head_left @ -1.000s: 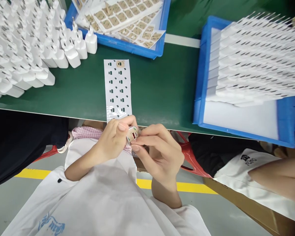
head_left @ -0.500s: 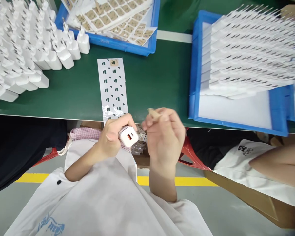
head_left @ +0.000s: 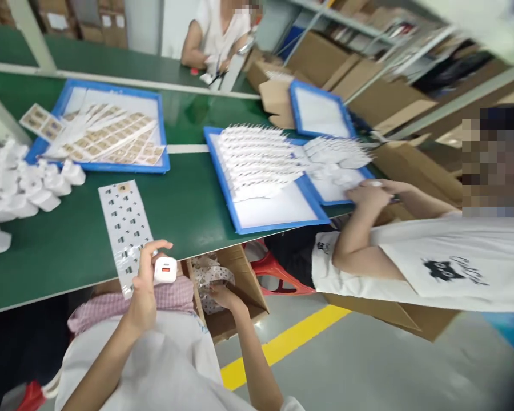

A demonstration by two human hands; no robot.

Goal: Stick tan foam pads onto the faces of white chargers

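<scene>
My left hand [head_left: 143, 297] grips a white USB wall charger [head_left: 165, 270], its port end with a red-lined slot turned up toward me. The index finger curls above the charger without lying flat on it. Just behind that hand, a white sticker sheet [head_left: 126, 225] with dark printed marks lies over the table's front edge; one tan piece remains near its top. My right hand [head_left: 226, 298] is down in an open cardboard box [head_left: 251, 285] below the table edge. Its fingers are blurred against crumpled printed strips [head_left: 212, 278], so their grip is unclear.
White chargers [head_left: 29, 185] stand in rows at the left. A blue tray [head_left: 165, 131] holds tan sticker sheets; another blue tray [head_left: 282, 220] holds rows of chargers. A co-worker [head_left: 411, 262] sits at the right, another person [head_left: 216, 34] across the table. A red stool [head_left: 282, 279] stands beside the box.
My right hand has gone from beside the charger down into the box; the small tan piece it held is no longer visible. The view has swung up and right. My left hand keeps the charger.
</scene>
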